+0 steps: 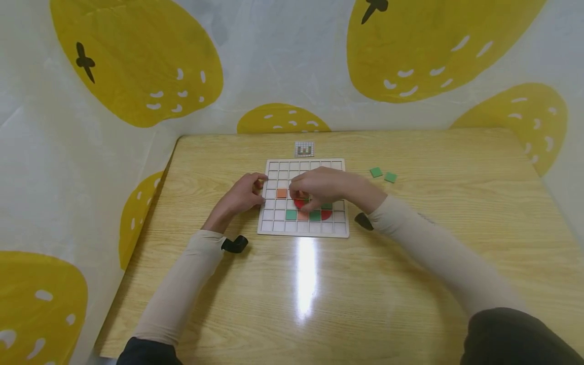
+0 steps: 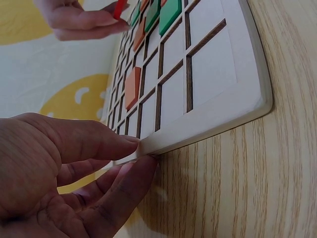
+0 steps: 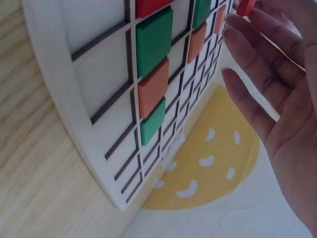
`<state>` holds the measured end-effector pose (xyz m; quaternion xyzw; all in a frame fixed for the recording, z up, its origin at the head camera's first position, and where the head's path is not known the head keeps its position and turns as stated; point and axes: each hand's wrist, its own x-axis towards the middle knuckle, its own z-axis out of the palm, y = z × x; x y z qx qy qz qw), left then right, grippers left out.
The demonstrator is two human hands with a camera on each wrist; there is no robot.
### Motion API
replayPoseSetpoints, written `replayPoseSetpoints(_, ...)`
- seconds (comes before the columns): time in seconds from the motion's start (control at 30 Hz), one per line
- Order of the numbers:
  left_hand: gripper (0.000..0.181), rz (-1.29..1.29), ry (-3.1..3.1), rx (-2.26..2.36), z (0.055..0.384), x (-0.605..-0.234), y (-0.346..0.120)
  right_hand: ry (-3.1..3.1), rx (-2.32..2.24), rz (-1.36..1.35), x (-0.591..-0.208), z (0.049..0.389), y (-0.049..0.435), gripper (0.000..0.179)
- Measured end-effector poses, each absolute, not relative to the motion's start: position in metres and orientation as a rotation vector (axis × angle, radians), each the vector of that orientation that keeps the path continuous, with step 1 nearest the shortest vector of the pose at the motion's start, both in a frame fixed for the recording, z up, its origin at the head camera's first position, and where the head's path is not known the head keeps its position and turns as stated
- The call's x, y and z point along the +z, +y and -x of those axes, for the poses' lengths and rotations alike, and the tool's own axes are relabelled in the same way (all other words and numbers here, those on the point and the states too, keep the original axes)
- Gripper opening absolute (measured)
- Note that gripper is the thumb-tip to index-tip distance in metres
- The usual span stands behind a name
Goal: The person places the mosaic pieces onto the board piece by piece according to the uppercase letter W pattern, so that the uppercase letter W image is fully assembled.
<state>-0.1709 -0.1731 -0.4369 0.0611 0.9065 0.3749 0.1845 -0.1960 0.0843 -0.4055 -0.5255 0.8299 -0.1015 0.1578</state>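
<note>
A white grid board (image 1: pixel 303 235) with a pale wooden frame lies flat on the table. My left hand (image 1: pixel 244 194) pinches its left edge, the thumb on the rim and a finger against the side in the left wrist view. Over the middle of the grid, my right hand (image 1: pixel 321 183) pinches a red piece with a rounded edge (image 3: pixel 246 7), held above the cells. The row nearest me holds a green tile (image 1: pixel 291 215), an orange tile (image 1: pixel 303 216), another green tile (image 1: pixel 315 216) and a red rounded piece (image 1: pixel 326 215). A lone orange tile (image 1: pixel 282 193) sits farther left. The right hand hides some cells.
Two loose green tiles (image 1: pixel 376 172) lie on the table right of the board. A small card (image 1: pixel 304 149) with an E-like pattern lies behind it. A white curtain with yellow shapes (image 1: pixel 283 117) hangs along the table's back and left sides.
</note>
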Motion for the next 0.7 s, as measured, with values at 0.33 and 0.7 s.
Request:
replayPoseSetpoints(0.33,0.06,-0.17,2.546,1.053,0.172,-0.436,-0.173,2.368,-0.242,1.474,-0.41,0.198,0.071,0.026)
replayPoseSetpoints(0.7,0.06,-0.171,2.545,1.048,0.173,-0.437,-0.174,2.361,-0.214,1.493,-0.415,0.2,0.061,0.025)
